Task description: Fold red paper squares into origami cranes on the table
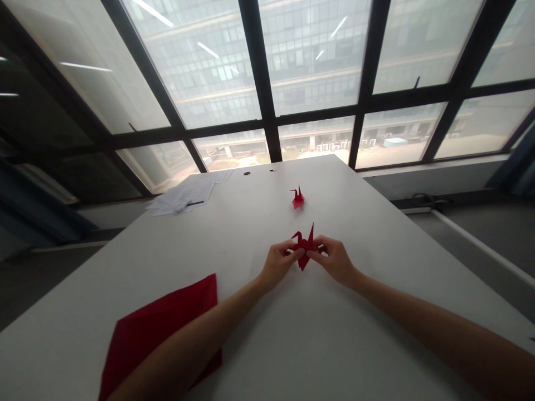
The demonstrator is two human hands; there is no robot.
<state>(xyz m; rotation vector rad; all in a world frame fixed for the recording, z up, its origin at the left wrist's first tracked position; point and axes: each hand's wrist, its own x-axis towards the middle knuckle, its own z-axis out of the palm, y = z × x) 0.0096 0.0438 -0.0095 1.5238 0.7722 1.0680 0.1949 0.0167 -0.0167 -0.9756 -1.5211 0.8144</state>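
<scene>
Between my two hands is a red origami crane (305, 244), its head and tail pointing up and away from me. My left hand (281, 260) pinches its left side between thumb and fingers. On the other side, my right hand (333, 257) grips the crane the same way, the thumbs almost meeting at its middle. A second red paper crane (298, 199) stands on the table just beyond, touched by neither hand. Red sheets of paper (167, 314) lie at the lower left, partly covered by my left forearm.
The white table (259, 334) reaches toward large dark-framed windows (267, 83). At its far left lie loose white papers (184, 195) with a dark pen (195, 203) on them. Two small round holes (247, 173) show near the far edge.
</scene>
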